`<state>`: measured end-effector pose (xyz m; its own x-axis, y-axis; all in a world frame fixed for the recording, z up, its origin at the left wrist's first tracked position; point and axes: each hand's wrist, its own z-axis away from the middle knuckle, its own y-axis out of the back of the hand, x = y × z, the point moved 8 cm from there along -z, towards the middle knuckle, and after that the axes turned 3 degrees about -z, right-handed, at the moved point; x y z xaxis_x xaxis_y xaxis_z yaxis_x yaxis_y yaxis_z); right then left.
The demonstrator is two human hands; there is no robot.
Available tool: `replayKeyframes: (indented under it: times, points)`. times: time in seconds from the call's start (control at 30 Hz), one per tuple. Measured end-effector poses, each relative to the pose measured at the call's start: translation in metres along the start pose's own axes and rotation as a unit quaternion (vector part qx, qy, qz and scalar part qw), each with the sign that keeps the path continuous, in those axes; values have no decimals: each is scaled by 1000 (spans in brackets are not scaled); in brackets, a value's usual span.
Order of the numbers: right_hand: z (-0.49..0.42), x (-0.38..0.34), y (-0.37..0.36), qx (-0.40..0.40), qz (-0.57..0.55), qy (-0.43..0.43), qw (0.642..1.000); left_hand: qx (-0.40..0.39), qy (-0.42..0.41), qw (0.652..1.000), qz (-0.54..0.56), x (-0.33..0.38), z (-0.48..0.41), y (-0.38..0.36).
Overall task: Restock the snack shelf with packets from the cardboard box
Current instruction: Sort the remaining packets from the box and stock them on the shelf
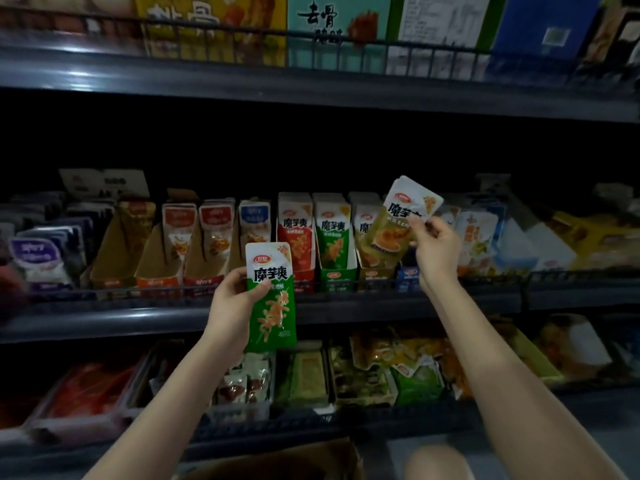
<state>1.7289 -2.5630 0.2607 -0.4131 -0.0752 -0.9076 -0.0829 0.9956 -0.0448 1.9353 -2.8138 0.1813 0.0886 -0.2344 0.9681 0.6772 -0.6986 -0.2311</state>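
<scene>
Aloft: green packet (273, 317), perhaps olive packet (401, 211).

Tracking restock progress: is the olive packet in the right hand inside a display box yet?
Out. The right hand pinches the olive packet tilted in the air above the olive display box.
</scene>
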Motion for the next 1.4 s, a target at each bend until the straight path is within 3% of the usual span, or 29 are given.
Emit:
replayKeyframes:
  times: [0.17,0.4,0.6,0.83,1.0,1.17,1.4]
  points:
    - [-33,29,-19,1,67,2,998,-5,-11,1000,-8,14,-22,-19]
    - [-44,76,-39,-164,232,-27,958,-22,-2,1000,-17,12,-44,-29]
    - [-58,76,-40,-201,261,7,944,-29,10,999,-21,4,-49,-37]
    - [-76,73,-45,-153,238,10,959,-34,12,999,-16,2,-51,-48]
    - [-73,72,-54,-156,265,41,951,-34,9,999,-19,2,-49,-52]
    - [-70,62,-55,-83,465,167,865,-33,9,999,-27,1,-48,-57]
    - [-66,66,-55,-77,441,176,877,-32,9,999,-33,2,-48,-63]
